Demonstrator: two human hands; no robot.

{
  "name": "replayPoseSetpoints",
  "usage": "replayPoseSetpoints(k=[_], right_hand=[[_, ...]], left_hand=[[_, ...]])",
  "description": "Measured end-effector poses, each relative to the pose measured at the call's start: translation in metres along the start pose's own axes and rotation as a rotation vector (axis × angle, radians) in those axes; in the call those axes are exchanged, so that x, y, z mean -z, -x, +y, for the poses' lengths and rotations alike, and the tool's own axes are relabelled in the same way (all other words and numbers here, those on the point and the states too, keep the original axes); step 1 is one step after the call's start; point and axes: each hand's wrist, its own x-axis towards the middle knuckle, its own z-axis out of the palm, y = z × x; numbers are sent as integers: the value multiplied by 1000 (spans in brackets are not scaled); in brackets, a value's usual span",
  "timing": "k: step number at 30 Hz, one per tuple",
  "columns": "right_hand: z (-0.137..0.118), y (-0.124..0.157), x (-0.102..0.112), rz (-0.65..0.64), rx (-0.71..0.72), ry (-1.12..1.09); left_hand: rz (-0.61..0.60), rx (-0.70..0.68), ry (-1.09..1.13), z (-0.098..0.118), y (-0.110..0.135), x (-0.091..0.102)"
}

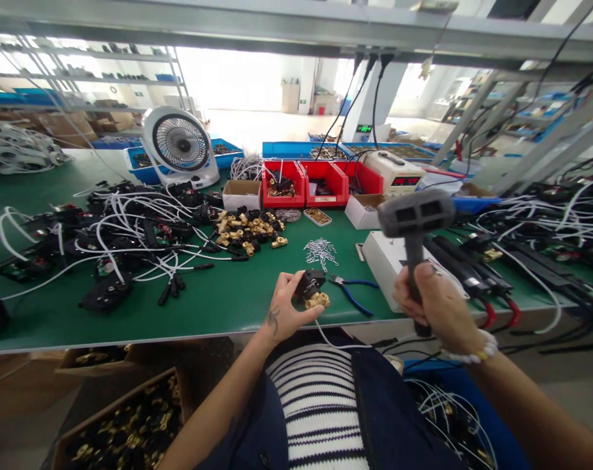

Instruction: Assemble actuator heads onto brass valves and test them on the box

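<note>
My left hand [285,310] is closed around a brass valve with a black housing [311,285], near the bench's front edge. A white cable [328,338] trails from it toward my lap. Raised over the right side of the bench, my right hand [431,297] grips the handle of a dark grey mallet [416,215]. The mallet's head is above the fist and slightly blurred. Blue-handled cutting pliers [354,292] lie just right of the valve. Behind them is a small pile of short white wires [320,253].
Black units with white cables [125,228] crowd the left, beside loose brass fittings [250,230]. Red bins [283,185], a fan [181,147] and a display box [393,172] stand behind. A white box [382,267] and black red-handled tools [465,277] lie right.
</note>
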Motion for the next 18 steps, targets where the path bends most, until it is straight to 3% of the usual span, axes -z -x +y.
replayPoseSetpoints(k=[3,6,9,12,15,18], right_hand=[[12,-3,-13,-179,-101,72],[17,-1,-14,-253,-157,9],[11,10,-6,-388,-111,-406],[3,24,-6,-620,-36,-861],[2,36,-16,-820,4,-1132],[5,42,-27,-942,71,-1298]], left_hand=[[4,0,-6,-1,1,1],[12,3,-15,-2,1,0],[22,13,-26,-2,1,-2],[29,24,-30,-3,2,-3],[33,28,-33,-4,3,-4],[37,33,-34,-5,3,-4]])
